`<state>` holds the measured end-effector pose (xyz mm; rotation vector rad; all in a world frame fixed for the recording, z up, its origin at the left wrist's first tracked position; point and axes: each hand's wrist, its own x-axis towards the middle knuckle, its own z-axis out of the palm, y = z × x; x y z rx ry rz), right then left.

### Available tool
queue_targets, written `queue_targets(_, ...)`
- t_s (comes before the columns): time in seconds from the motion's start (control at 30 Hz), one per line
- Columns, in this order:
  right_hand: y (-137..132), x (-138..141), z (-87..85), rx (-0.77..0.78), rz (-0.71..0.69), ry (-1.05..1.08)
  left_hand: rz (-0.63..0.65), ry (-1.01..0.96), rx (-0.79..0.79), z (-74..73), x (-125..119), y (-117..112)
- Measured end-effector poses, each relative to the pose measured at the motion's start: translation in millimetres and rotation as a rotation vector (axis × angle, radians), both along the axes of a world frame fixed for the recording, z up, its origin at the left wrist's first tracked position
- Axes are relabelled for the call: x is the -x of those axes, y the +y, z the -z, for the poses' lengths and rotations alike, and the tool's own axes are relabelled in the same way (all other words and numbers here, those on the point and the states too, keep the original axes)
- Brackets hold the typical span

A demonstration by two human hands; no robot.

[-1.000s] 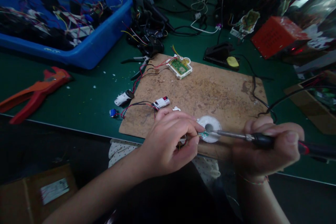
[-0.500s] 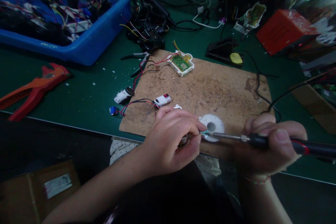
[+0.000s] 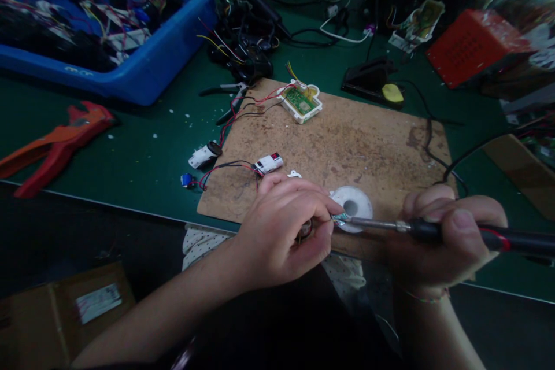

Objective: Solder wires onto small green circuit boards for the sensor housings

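My left hand [image 3: 284, 228] is closed in a pinch on a tiny circuit board [image 3: 339, 219] at the near edge of the brown work board [image 3: 347, 144]. My right hand [image 3: 442, 240] is wrapped round the black and red handle of a soldering iron [image 3: 433, 229]. Its metal tip touches the small board. Right behind the tip lies a white solder spool [image 3: 352, 206]. Something small and round sits inside my left palm, mostly hidden.
A white case with a green board [image 3: 301, 102] lies at the work board's far edge, wired to small white parts [image 3: 267, 163]. A blue bin [image 3: 143, 78] of wired parts stands at far left, red cutters [image 3: 60, 141] on the green mat, a red box [image 3: 472, 46] at far right.
Both hands hold their grip. The iron's tip has slid from over the spool's hole onto the small board, and the whole view has shifted slightly.
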<state>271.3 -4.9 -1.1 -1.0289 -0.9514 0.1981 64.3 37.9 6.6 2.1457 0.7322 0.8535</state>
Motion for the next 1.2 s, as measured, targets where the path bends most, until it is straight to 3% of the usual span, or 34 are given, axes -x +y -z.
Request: queue_targets(1.2,-0.5,0.8,1.3,0.018,0.016,-0.038,0.0,-0.007,0.001,-0.8,-0.7,-0.2)
